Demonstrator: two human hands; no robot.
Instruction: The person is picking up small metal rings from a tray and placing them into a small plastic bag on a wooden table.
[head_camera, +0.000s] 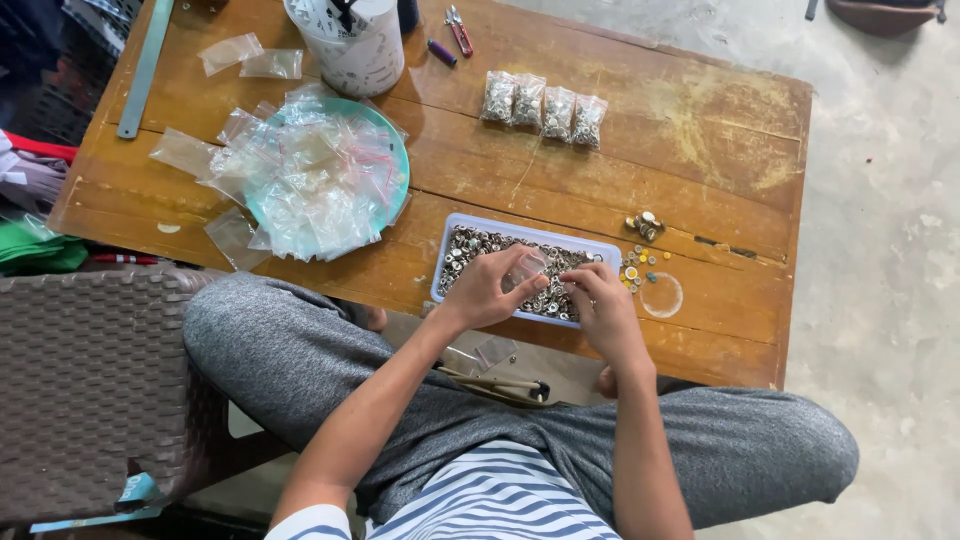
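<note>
Small clear bag held over a tray of metal pieces

The small clear plastic bag (526, 268) sits pinched in the left hand (484, 290), just left of the right hand (604, 310); directly beneath both lies the pale rectangular tray (447, 232), filled with small silvery round metal pieces (470, 246).

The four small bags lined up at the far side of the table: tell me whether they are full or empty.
Full. The four small clear bags lie side by side on the wooden table, each bulging with small metal pieces.

Tray (446, 232) on table (700, 130); filled bags (543, 104) behind it, plate (392, 150) to its left
</note>
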